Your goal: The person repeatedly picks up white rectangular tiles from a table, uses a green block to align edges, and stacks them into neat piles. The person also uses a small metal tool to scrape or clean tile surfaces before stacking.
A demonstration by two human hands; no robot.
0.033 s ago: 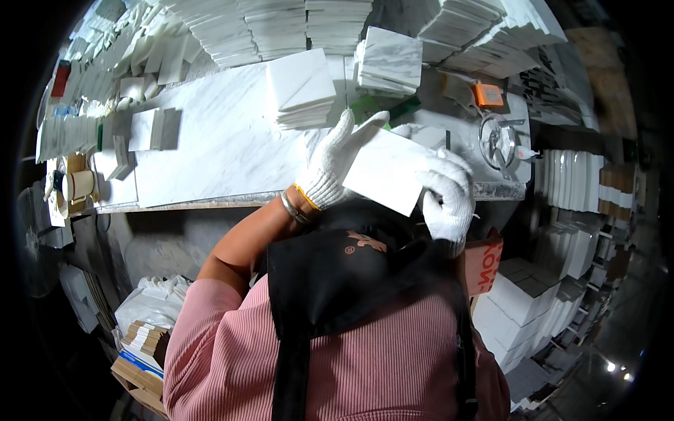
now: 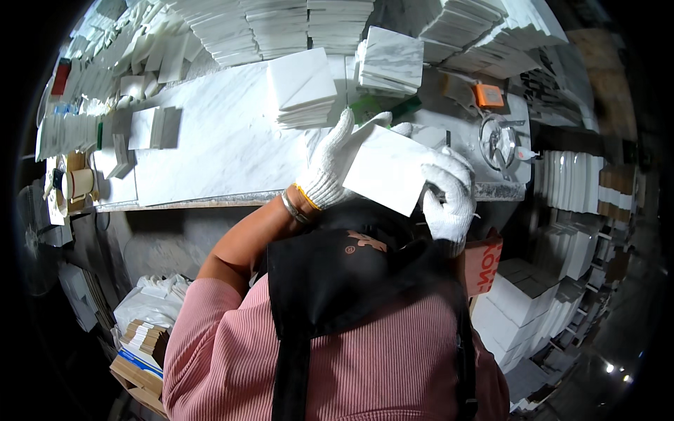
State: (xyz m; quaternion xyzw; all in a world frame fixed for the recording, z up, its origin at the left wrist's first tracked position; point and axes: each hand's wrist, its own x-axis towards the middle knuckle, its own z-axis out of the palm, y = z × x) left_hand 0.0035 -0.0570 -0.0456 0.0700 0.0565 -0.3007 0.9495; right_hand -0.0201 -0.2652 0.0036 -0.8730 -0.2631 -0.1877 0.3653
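Observation:
A white rectangular marble-look tile (image 2: 387, 170) is tilted in front of me, just over the front edge of the work table. My left hand (image 2: 327, 167), in a white knitted glove, holds it by its left side, thumb pointing away from me; part of that grip is behind the tile. At the right edge, my gloved right hand (image 2: 451, 195) has its fingers curled against the tile. Beyond my left hand, a stack of white tiles (image 2: 302, 81) sits on the table. A stack of grey-veined tiles (image 2: 390, 59) is right of it, with a green object (image 2: 405, 107) at its foot.
Tall rows of stacked tiles (image 2: 281, 31) line the back of the marble-topped table (image 2: 210, 151). An orange box (image 2: 489, 95) and a round metal-framed object (image 2: 500, 142) lie on the right. A tape roll (image 2: 77, 184) is at the left end. White boxes (image 2: 516, 298) stand low right.
My right hand has shifted very slightly to the right along the tile's edge. The tile and my left hand look nearly the same.

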